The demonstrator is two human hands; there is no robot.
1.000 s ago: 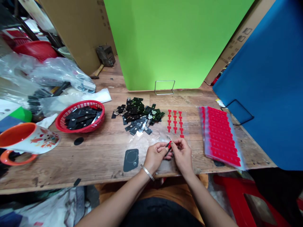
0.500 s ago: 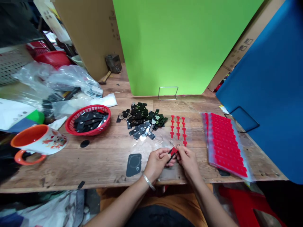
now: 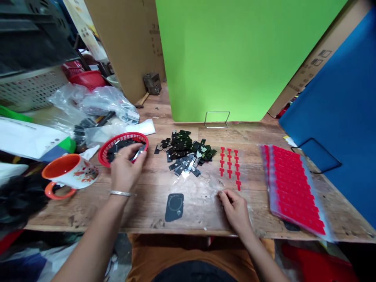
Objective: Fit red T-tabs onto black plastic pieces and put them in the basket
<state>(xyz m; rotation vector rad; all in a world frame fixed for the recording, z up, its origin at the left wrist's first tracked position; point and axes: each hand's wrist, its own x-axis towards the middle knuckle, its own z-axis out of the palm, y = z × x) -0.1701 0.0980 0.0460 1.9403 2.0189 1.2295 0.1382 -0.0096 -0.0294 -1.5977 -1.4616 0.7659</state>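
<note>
Red plastic basket (image 3: 126, 136) in the head view holds flat black strips (image 3: 117, 147); the left hand (image 3: 125, 166) bends over them, its grip impossible to tell. The right hand (image 3: 236, 209) has fingertips together above the wooden table (image 3: 141, 207), near red T-shaped pieces (image 3: 229, 163).

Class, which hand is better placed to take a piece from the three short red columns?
Probably the right hand: it is close to the lowest of the red T-shaped pieces, while the left hand is away at the red basket.
</note>
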